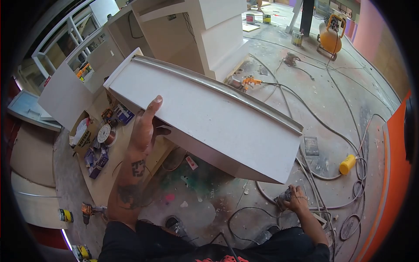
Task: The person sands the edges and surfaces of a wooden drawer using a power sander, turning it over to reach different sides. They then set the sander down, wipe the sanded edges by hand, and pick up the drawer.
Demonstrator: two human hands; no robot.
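At the bottom of the frame, the right hand point(297, 200) hangs low at lower right, clenched around a small dusty tool point(283, 198), probably a sander, though it is too small to tell for sure; a hose or cord runs off from it across the floor point(209, 201). It seems held down and aside, clear of the work.

Just above, at centre left, the left hand point(146, 126) is raised with fingers stretched flat against the near face of a long white panel point(205, 118), the thumb tucked under its lower edge. The open grip looks meant to prop and steady the piece at a tilt so its broad face can be looked over. The panel runs from upper left to lower right, with a grey metal strip point(227, 91) along its far edge.

At left, below the hand, a low surface point(104, 183) carries a cardboard box point(85, 135), a wire spool point(104, 133) and small packets, kept within reach. Cables point(323, 126) and a yellow plug point(347, 164) lie on the paint-stained floor at right.

Farther back stand white cabinets point(205, 30), an orange spray gun point(249, 81), paint cans point(257, 18) and an orange compressor point(329, 39) at upper right.
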